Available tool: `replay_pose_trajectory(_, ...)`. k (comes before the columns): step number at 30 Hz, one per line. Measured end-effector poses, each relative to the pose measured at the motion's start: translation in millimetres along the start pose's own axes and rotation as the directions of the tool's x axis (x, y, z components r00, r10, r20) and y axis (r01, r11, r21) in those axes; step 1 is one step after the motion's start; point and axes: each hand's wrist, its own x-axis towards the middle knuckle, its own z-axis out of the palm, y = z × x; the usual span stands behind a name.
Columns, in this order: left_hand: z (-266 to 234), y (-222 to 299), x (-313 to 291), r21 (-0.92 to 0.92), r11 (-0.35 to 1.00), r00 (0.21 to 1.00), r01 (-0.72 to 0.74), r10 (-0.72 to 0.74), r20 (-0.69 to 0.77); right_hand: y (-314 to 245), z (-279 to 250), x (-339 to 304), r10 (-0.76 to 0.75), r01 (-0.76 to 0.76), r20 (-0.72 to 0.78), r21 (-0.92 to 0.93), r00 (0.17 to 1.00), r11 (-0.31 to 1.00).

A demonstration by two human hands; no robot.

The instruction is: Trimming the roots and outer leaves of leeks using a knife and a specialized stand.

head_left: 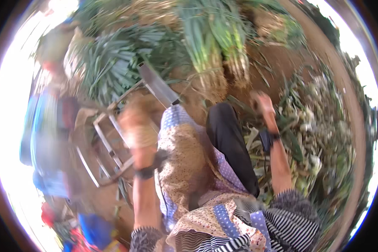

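My left hand (138, 119) is smeared by motion beside my left knee, over a metal frame (107, 143). Its fingers do not show clearly. Close by, a flat grey metal bar (157, 84) slants from the frame toward my knee. My right hand (262, 103) hangs to the right of my right knee, near the edge of a heap of loose leaves and stalks (313, 126). Blur hides how its fingers are set. Ahead of my knees lie two bunches of green onions (203, 46) (233, 46), their roots toward me.
A big pile of green onion leaves (117, 54) lies ahead on the left, on bare brown ground (277, 63). At the far left is another person (50, 138) in blue, blurred. Blue and red cloth or bags (94, 231) lie at the lower left.
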Motion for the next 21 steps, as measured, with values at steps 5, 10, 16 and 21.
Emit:
replay_pose_trajectory(5, 91.5, 21.8, -18.0, -0.026, 0.947, 0.849, 0.32, -0.275, 0.45, 40.9, 21.8, -170.4, 0.533, -0.76, 0.561, 0.321, 0.633, 0.565)
replay_pose_trajectory(10, 30.4, 30.5, -33.9, 0.295, 0.819, 0.826, 0.493, -0.547, 0.136, -30.3, 45.5, -202.4, 0.338, -0.463, 0.318, 0.655, 0.886, 0.597)
replay_pose_trajectory(16, -75.4, 25.8, -107.5, 0.517, 0.512, 0.716, 0.686, -0.602, -0.354, -45.0, 110.2, -151.7, -0.042, -0.254, 0.377, 0.698, 0.925, 0.669)
replay_pose_trajectory(21, -160.9, -6.1, -251.7, 0.777, 0.104, 0.711, 0.62, -0.494, -0.501, -47.9, 142.5, -111.8, -0.334, -0.053, 0.432, 0.674, 0.838, 0.737)
